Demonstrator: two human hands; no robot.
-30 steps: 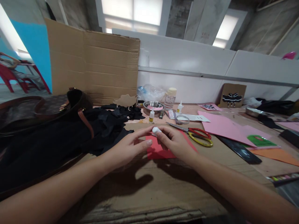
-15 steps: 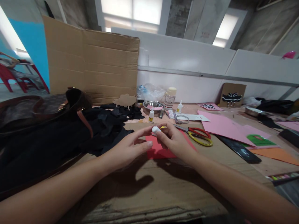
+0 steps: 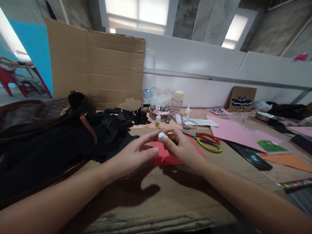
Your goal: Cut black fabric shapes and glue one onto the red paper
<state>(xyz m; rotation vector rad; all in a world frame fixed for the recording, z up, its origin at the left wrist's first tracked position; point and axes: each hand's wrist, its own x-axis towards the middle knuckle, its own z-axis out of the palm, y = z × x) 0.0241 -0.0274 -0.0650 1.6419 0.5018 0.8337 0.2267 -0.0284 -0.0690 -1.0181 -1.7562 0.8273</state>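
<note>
A small white lump (image 3: 162,136) is pinched between the thumb and fingers of my right hand (image 3: 177,143); its material I cannot make out. My left hand (image 3: 140,152) reaches in from the other side, fingers stretched and thumb apart, with a fingertip at the lump's edge. Beneath both hands lies a sheet of red paper (image 3: 168,160), partly covered by them. Scissors (image 3: 209,143) with one red and one yellow handle rest just right of my right hand. Behind the hands stands a small glue bottle (image 3: 158,121) with a yellow label.
Black cloth (image 3: 109,143) and a brown handbag (image 3: 80,107) take up the left side. A metal bowl (image 3: 152,112), another glue bottle (image 3: 187,112) and a lidded jar (image 3: 177,100) stand behind. Pink paper (image 3: 234,133) and a dark flat object (image 3: 251,157) lie to the right.
The white lump has turned slightly in my right fingers. Both hands stay in nearly the same place.
</note>
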